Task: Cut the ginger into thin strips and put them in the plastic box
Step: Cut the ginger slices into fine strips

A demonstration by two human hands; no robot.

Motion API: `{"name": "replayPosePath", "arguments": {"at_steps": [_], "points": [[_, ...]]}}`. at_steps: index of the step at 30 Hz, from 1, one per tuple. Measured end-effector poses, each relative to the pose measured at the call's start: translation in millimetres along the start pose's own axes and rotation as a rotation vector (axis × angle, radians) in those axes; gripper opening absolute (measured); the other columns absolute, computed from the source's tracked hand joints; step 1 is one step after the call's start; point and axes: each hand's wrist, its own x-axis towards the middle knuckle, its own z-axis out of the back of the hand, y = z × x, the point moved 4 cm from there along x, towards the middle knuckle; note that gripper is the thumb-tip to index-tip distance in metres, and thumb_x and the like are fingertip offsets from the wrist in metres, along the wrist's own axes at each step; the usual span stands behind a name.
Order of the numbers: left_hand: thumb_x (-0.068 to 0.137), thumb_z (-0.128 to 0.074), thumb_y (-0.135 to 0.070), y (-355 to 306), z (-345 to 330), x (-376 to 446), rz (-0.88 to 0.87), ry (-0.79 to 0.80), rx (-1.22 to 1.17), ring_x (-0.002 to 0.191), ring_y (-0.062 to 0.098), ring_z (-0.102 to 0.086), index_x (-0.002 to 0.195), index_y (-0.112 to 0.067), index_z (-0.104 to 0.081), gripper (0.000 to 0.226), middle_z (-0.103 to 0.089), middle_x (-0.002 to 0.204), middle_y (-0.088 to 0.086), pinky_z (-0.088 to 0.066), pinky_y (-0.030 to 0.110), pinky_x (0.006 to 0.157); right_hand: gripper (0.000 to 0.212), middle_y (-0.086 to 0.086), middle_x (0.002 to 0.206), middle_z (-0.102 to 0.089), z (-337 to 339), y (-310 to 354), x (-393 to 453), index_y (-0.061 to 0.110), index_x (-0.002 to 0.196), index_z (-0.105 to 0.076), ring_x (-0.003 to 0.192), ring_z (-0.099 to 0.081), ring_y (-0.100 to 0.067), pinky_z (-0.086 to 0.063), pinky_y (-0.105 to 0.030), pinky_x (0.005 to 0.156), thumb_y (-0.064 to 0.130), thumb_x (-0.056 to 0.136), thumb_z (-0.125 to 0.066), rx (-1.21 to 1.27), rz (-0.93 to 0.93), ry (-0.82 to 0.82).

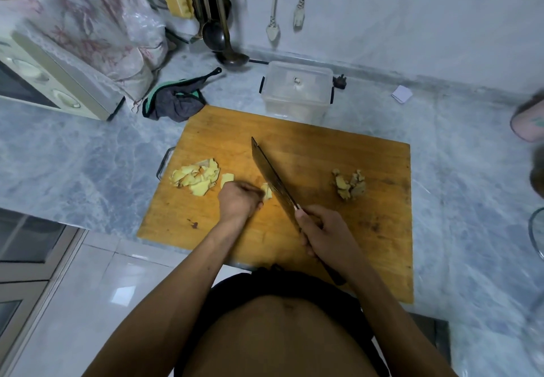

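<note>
On the wooden cutting board (323,152) my left hand (239,200) holds a small piece of ginger (267,191) with curled fingers. My right hand (322,233) grips the handle of a dark cleaver (272,175), whose blade stands edge-down right beside that piece. A pile of pale ginger slices (195,177) lies left of my left hand. A heap of brownish ginger peelings (349,184) lies at the right of the board. The clear plastic box (297,91) stands just behind the board's far edge, lid off, with little visible inside.
A dark cloth with green trim (176,98) lies at the board's far left corner. A small oven (44,82) sits left, ladles (226,43) hang at the back, a white paper scrap (401,94) lies right. A pink container (528,120) stands at the right edge.
</note>
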Motion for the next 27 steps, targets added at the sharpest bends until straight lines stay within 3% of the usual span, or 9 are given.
{"name": "replayPosePath", "arguments": {"at_steps": [4, 8, 11, 13, 15, 19, 23, 27], "points": [[0.089, -0.061, 0.007, 5.4, -5.6, -3.3, 0.061, -0.009, -0.163, 0.044, 0.019, -0.061, 0.071, -0.003, -0.067, 0.022, -0.065, 0.065, 0.014, -0.054, 0.025, 0.045, 0.027, 0.000, 0.062, -0.063, -1.0, 2.7, -0.2, 0.018, 0.115, -0.067, 0.049, -0.056, -0.009, -0.046, -0.026, 0.050, 0.036, 0.103, -0.051, -0.012, 0.012, 0.011], [0.088, -0.064, 0.005, 13.4, -1.6, -3.1, 0.039, 0.063, -0.196, 0.046, 0.016, -0.063, 0.086, 0.003, -0.070, 0.006, -0.068, 0.069, 0.016, -0.057, 0.024, 0.049, 0.029, 0.001, 0.063, -0.064, 9.9, 1.7, 0.9, 0.020, 0.116, -0.067, 0.049, -0.056, -0.008, -0.045, -0.024, 0.050, 0.039, 0.103, -0.050, -0.025, 0.001, 0.009], [0.086, -0.067, -0.001, 12.6, 8.0, -4.9, -0.406, -0.013, 0.182, 0.071, 0.012, -0.065, 0.096, -0.007, -0.075, 0.014, -0.074, 0.093, 0.007, -0.050, 0.017, 0.070, 0.026, -0.001, 0.065, -0.065, 20.8, 3.9, 2.3, 0.022, 0.114, -0.067, 0.050, -0.057, -0.008, -0.045, -0.024, 0.052, 0.039, 0.103, -0.049, -0.047, 0.007, 0.024], [0.085, -0.068, -0.007, 10.8, 7.2, -11.9, -0.702, -0.031, 0.457, 0.091, 0.015, -0.064, 0.107, -0.015, -0.075, 0.025, -0.069, 0.111, 0.000, -0.050, 0.022, 0.083, 0.025, -0.002, 0.067, -0.066, 26.4, 6.0, 2.6, 0.022, 0.114, -0.066, 0.051, -0.057, -0.007, -0.046, -0.024, 0.051, 0.038, 0.104, -0.049, -0.073, 0.014, 0.046], [0.085, -0.066, -0.010, 11.7, 4.1, -13.0, -0.815, -0.019, 0.564, 0.101, 0.020, -0.063, 0.111, -0.019, -0.074, 0.028, -0.067, 0.118, 0.001, -0.052, 0.030, 0.086, 0.025, -0.002, 0.067, -0.065, 28.7, 6.6, 2.9, 0.021, 0.115, -0.066, 0.051, -0.056, -0.007, -0.046, -0.023, 0.052, 0.036, 0.104, -0.049, -0.095, 0.012, 0.078], [0.087, -0.064, -0.008, 15.0, -5.1, -14.2, -0.844, -0.067, 0.562, 0.104, 0.028, -0.062, 0.106, -0.013, -0.076, 0.023, -0.069, 0.112, 0.006, -0.052, 0.033, 0.085, 0.025, 0.001, 0.067, -0.064, 28.9, 7.0, 2.6, 0.019, 0.114, -0.066, 0.052, -0.056, -0.004, -0.046, -0.024, 0.052, 0.035, 0.105, -0.049, -0.129, 0.035, 0.154], [0.090, -0.060, -0.013, 22.7, -18.6, -28.2, -0.790, -0.152, 0.565, 0.102, 0.029, -0.061, 0.104, -0.012, -0.075, 0.021, -0.068, 0.111, 0.008, -0.053, 0.034, 0.084, 0.027, -0.001, 0.066, -0.064, 38.0, -2.9, 5.8, 0.018, 0.114, -0.065, 0.051, -0.056, -0.011, -0.047, -0.033, 0.054, 0.038, 0.104, -0.049, -0.125, 0.032, 0.205], [0.092, -0.058, -0.014, 27.9, -25.0, -42.7, -0.750, -0.224, 0.543, 0.103, 0.027, -0.061, 0.107, -0.011, -0.075, 0.023, -0.068, 0.114, 0.008, -0.051, 0.031, 0.085, 0.031, 0.000, 0.066, -0.063, 51.9, -8.0, 7.2, 0.015, 0.117, -0.063, 0.048, -0.054, -0.009, -0.045, -0.029, 0.051, 0.039, 0.104, -0.049, -0.101, 0.010, 0.261]]}}
